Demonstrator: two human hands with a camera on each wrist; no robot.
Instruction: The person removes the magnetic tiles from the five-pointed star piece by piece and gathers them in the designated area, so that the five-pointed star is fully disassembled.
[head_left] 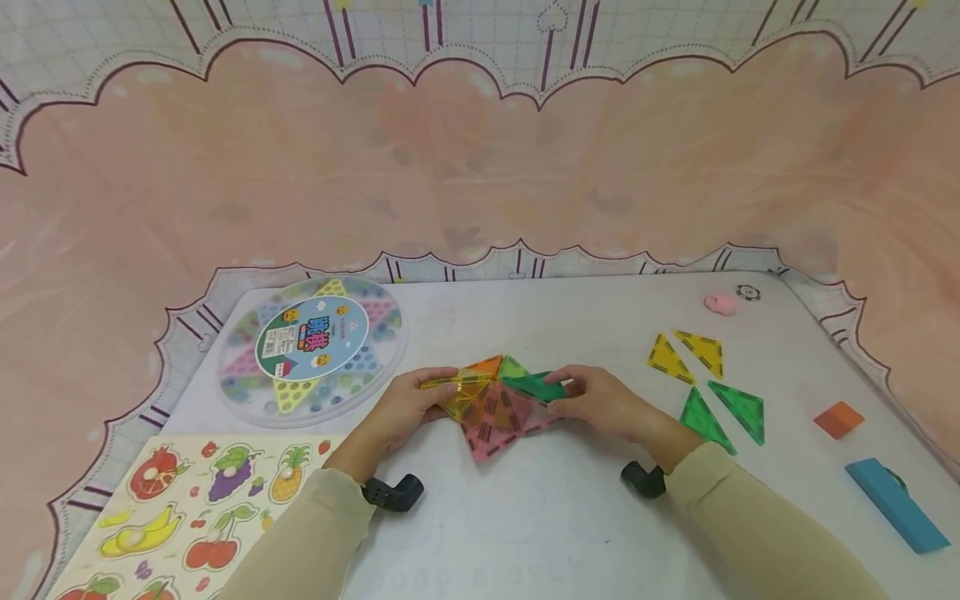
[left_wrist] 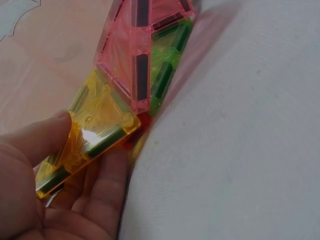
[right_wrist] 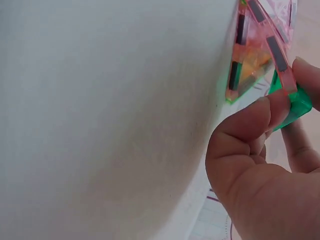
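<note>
A cluster of see-through magnetic tiles [head_left: 498, 400] lies mid-table: pink, yellow, orange and green pieces joined together. My left hand [head_left: 405, 408] pinches the yellow tile [left_wrist: 90, 132] at the cluster's left end, thumb on top and fingers beneath. Next to it stand the pink tile [left_wrist: 132, 55] and a light green tile [left_wrist: 167, 65]. My right hand [head_left: 600, 402] pinches the dark green tile [right_wrist: 295, 102] and the pink tile's edge [right_wrist: 277, 55] at the right end.
Loose yellow tiles [head_left: 686, 354] and green tiles [head_left: 723, 412] lie right of the hands. A round game box [head_left: 315, 346] sits at the back left, a fruit puzzle board [head_left: 180, 508] at the front left. An orange block [head_left: 838, 418], blue block [head_left: 896, 504] and pink piece [head_left: 720, 303] lie far right.
</note>
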